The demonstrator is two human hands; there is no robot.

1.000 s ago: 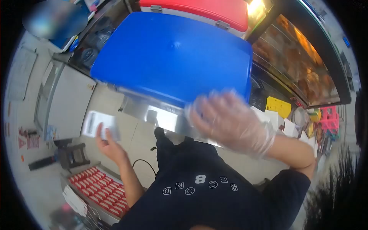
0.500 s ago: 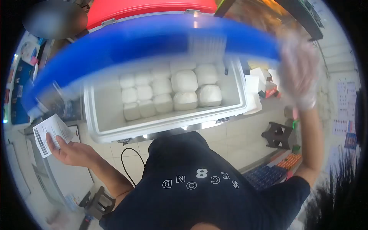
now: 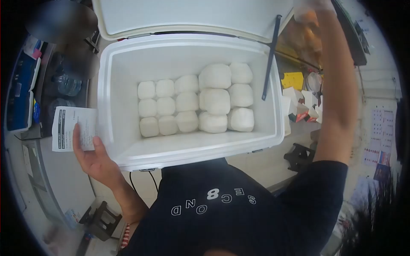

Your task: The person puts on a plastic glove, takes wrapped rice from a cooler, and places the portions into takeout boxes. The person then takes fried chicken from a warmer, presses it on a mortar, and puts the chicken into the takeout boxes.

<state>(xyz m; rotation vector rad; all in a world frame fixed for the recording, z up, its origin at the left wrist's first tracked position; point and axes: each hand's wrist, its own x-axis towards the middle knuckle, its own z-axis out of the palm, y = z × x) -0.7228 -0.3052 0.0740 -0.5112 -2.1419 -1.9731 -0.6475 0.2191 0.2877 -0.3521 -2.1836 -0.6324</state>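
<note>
In front of my body stands a white cooler box, its lid raised and tilted back with the white inner face showing. Rows of white rounded lumps fill the middle and right of its floor, larger ones to the right. My left hand, bare, pinches a folded printed paper by the box's left front corner. High at the top right, my right hand wears a clear plastic glove near the lid's right end. The frame's edge cuts it off, hiding its fingers.
A dark lid stay slants across the box's right end. Opened cartons and a yellow box lie to the right. Left stand a clear bottle and a glass-topped counter. Dark stools are on the floor at both sides.
The blue-topped lid, blurred in mid-swing before, has gone back and stands open. My right hand has moved up and away with it. My left hand has shifted right with the paper, nearer the box.
</note>
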